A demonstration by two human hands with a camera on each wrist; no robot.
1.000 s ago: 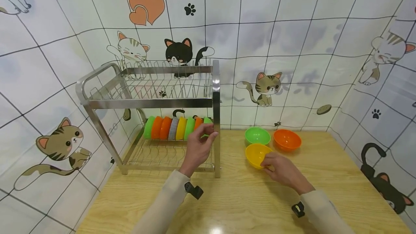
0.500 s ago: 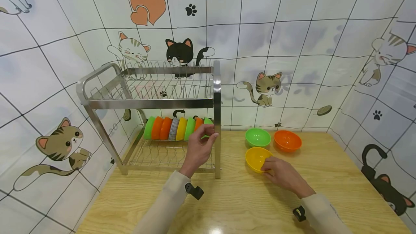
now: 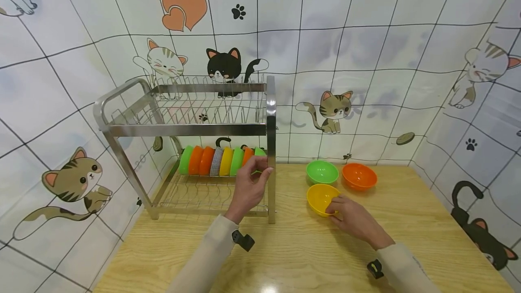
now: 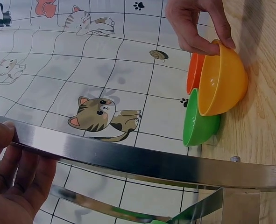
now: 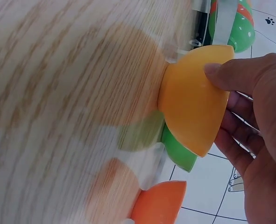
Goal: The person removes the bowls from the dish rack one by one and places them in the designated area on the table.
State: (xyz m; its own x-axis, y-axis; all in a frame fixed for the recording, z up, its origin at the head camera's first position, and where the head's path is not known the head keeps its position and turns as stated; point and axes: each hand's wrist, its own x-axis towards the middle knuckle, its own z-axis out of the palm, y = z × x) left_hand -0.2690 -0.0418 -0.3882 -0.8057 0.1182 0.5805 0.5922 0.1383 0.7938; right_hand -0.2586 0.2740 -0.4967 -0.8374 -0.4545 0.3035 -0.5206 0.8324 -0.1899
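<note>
My right hand (image 3: pixel 353 219) pinches the near right rim of a yellow bowl (image 3: pixel 318 197), thumb outside and fingers inside. In the right wrist view the yellow bowl (image 5: pixel 194 100) sits upright at the wooden tabletop. Behind it are a green bowl (image 3: pixel 321 172) and an orange bowl (image 3: pixel 359 176). My left hand (image 3: pixel 249 188) grips the right front post of a two-tier metal dish rack (image 3: pixel 271 121); in the left wrist view, thumb and fingers lie on either side of the post (image 4: pixel 128 156).
Several colored bowls (image 3: pixel 205 161) stand on edge in a row on the rack's lower tier, the rightmost partly hidden by my left hand. Bare wire slots (image 3: pixel 195 107) fill the upper tier. A cat-patterned wall covering (image 3: pixel 366 58) encloses the wooden table (image 3: pixel 293 248).
My right hand and the yellow bowl have shifted slightly toward me, away from the green bowl, and hold still since half a second ago. My left hand stays on the post.
</note>
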